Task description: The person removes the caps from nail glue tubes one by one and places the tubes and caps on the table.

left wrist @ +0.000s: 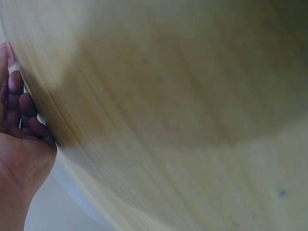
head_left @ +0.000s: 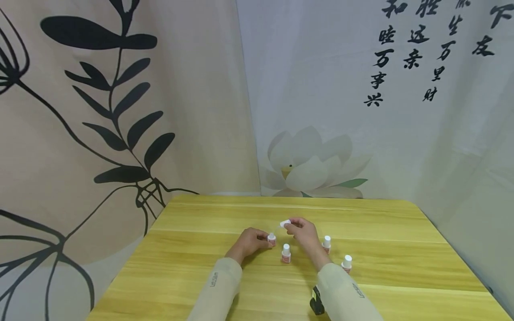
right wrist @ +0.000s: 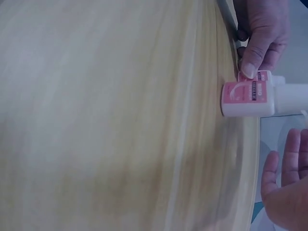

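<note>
My left hand [head_left: 250, 240] grips a small white bottle with a pink label [head_left: 271, 240], which stands upright on the table. A narrow white top shows on this bottle. In the left wrist view the left hand [left wrist: 24, 154] is at the left edge, with a bit of the pink label beside its fingers. Just right of the bottle and a little higher, my right hand [head_left: 303, 232] pinches a small white cap [head_left: 284, 223]. The right wrist view shows the right hand [right wrist: 291, 192] only in part; its cap is out of frame there.
Between the forearms stands another white bottle [head_left: 286, 254] with a white cap. Two more capped bottles, one [head_left: 327, 243] beside the right wrist and one [head_left: 347, 263] beside the right sleeve, are partly hidden. A black object [head_left: 317, 301] is under the right sleeve on the wooden table [head_left: 192, 249].
</note>
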The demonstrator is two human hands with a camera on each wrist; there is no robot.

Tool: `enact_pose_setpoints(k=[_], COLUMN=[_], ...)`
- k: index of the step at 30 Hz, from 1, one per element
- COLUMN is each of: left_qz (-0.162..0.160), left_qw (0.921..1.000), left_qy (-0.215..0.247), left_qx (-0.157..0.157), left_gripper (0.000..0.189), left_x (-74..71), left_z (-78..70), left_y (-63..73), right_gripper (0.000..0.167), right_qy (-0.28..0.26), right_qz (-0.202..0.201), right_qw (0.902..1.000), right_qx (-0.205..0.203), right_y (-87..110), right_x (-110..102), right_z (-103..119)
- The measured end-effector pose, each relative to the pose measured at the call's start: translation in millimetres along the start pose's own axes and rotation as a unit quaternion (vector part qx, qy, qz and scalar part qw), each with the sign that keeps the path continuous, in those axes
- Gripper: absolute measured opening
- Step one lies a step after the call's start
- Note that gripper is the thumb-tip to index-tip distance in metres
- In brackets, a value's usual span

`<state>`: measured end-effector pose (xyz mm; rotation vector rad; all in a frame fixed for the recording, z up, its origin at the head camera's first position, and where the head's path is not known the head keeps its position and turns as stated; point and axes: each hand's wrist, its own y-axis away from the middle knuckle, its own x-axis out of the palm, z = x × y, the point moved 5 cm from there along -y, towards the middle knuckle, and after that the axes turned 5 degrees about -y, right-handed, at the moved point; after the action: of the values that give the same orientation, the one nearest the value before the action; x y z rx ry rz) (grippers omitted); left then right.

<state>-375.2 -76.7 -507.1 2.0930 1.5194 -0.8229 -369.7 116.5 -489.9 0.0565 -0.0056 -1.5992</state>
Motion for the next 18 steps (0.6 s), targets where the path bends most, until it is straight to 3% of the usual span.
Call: enact_pose_setpoints(k=[9, 18], left_qz=[0.0, -0.002], left_qw=[0.9999, 1.0], left_qy=[-0.009, -0.007], left_qx=[-0.005, -0.006], left_gripper=[0.018, 0.017], left_x=[0.4, 0.8], left_z=[-1.3, 0.2], left_y=[0.7, 0.5], right_gripper=[0.029, 0.039], right_qy=[-0.012, -0.011], right_qz=[-0.004, 0.003], right_qw=[0.9999, 0.9999], right_qx=[-0.003, -0.005], right_y=[0.9, 2.5], right_x=[-0.9, -1.7], right_z=[0.0, -1.2])
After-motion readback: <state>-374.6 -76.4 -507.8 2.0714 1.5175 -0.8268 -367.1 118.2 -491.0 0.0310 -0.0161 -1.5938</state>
